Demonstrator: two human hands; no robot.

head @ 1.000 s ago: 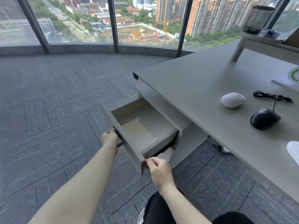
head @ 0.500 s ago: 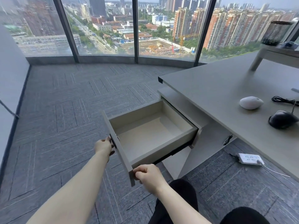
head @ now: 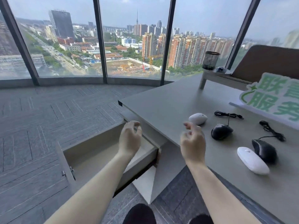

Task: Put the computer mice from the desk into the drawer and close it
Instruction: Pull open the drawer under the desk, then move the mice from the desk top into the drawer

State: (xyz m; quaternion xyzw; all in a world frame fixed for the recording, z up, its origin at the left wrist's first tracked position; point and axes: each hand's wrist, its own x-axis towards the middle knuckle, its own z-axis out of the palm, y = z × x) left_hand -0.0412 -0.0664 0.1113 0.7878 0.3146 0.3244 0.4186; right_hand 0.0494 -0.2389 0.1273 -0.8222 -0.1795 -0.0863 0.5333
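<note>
The drawer stands pulled out under the desk's left end, and its inside looks empty. Several mice lie on the grey desk: a white one farthest back, a black wired one beside it, a second black wired one and a flat white one near the front edge. My left hand hovers over the drawer, fingers loosely curled, holding nothing. My right hand is raised over the desk edge, empty, just short of the far white mouse.
A white and green sign lies at the desk's right. A black mesh pen holder stands on a small riser at the back. Cables trail from the black mice. Grey carpet and floor-to-ceiling windows lie to the left.
Both hands have let go of the drawer front and risen, the right one toward the desk top. The view has tilted up and right, showing more mice and the sign.
</note>
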